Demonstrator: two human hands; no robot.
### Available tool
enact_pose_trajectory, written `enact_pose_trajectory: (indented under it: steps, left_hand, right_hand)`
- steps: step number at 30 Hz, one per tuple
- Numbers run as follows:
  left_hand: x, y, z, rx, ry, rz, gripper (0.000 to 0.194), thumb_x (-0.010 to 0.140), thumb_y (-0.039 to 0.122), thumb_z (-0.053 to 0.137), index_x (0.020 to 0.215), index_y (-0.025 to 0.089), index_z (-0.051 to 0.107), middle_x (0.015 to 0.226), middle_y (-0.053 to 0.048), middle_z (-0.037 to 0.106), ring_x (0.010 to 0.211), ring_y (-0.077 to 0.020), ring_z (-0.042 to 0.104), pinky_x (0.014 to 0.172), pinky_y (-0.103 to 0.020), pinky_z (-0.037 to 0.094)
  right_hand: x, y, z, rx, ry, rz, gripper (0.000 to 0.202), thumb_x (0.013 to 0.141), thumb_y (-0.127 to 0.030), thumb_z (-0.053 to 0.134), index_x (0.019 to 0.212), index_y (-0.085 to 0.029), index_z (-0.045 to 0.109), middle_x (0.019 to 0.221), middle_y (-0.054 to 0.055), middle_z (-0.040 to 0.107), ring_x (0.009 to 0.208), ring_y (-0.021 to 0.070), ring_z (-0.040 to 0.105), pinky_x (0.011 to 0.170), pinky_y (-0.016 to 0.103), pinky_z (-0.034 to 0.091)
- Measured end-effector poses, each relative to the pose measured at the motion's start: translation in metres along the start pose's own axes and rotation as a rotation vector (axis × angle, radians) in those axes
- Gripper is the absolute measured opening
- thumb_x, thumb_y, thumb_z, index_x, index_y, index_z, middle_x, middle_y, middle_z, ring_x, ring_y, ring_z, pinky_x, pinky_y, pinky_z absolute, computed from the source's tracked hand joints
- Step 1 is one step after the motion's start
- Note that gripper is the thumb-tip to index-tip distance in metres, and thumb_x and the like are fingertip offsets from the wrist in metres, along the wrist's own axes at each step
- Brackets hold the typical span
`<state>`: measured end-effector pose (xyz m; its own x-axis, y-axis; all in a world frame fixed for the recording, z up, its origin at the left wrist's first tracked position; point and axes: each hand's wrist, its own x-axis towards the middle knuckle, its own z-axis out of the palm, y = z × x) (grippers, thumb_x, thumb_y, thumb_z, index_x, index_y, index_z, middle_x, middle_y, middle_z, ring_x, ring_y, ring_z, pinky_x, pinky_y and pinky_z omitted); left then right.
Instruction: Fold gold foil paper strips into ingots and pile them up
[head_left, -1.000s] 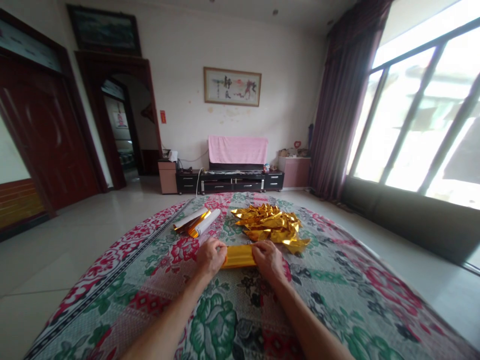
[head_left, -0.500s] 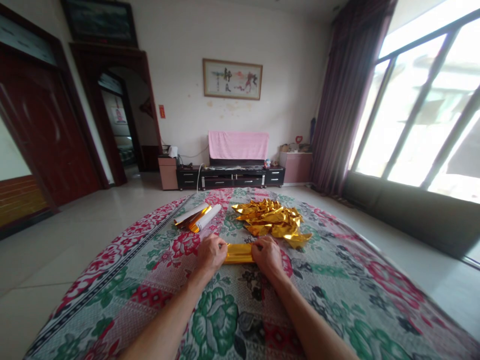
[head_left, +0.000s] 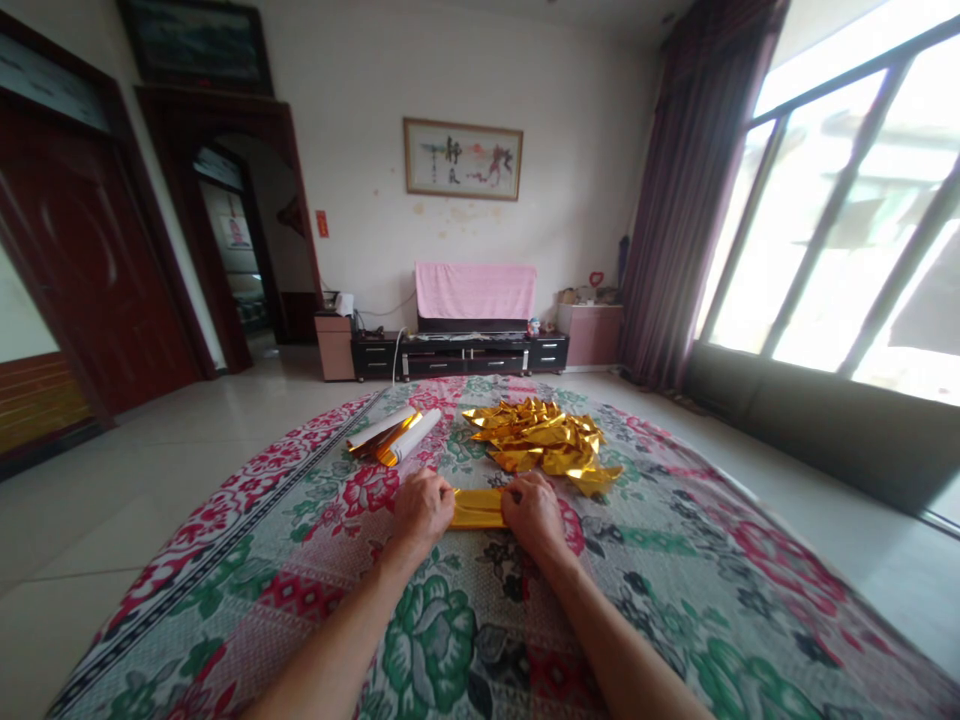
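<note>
A strip of gold foil paper [head_left: 478, 508], folded into a flat band, stretches between my two hands just above or on the patterned cloth. My left hand [head_left: 424, 508] is closed on its left end, thumb and fingers pinched together. At the right end my right hand [head_left: 534, 512] pinches it the same way. Beyond my right hand lies a heap of folded gold foil pieces [head_left: 544, 440], pointed at their ends. Past my left hand rests a curled stack of gold foil sheets with white backs [head_left: 395, 437].
A flowered red, green and grey cloth [head_left: 322, 590] covers the round table under my arms. Against the far wall stands a low black cabinet [head_left: 375, 357] beneath a pink towel [head_left: 476, 290]. Purple curtains [head_left: 697, 200] and a large window are on the right.
Both hands stay almost in place, still gripping the gold foil strip. Its surface creases and reflections look slightly different. The view has shifted very slightly.
</note>
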<state>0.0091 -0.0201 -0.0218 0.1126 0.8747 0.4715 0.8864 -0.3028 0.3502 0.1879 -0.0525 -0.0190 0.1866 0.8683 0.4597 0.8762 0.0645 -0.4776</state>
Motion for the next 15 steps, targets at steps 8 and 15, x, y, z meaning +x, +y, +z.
enact_pose_trajectory:
  steps: [8, 15]
  left_hand:
    - [-0.0013, 0.0088, -0.0053, 0.091, -0.036, 0.009, 0.015, 0.077, 0.021, 0.048, 0.071, 0.018, 0.062, 0.079, -0.006, 0.059, 0.084, -0.018, 0.054, 0.076, -0.027, 0.038]
    - [-0.0039, 0.0068, -0.0044, 0.052, -0.007, 0.055, 0.019, 0.076, 0.019, 0.05, 0.092, 0.018, 0.058, 0.087, -0.006, 0.058, 0.087, -0.0188, 0.053, 0.078, -0.029, 0.039]
  right_hand:
    - [-0.0022, -0.0002, 0.0007, -0.054, -0.024, -0.019, 0.02, 0.077, -0.02, 0.047, 0.07, -0.018, 0.066, 0.084, 0.006, 0.06, 0.083, 0.0155, 0.051, 0.075, 0.023, 0.035]
    - [-0.0044, -0.0035, -0.0002, -0.081, -0.008, -0.003, 0.023, 0.076, -0.02, 0.049, 0.097, -0.019, 0.06, 0.094, 0.006, 0.057, 0.088, 0.0174, 0.05, 0.075, 0.024, 0.034]
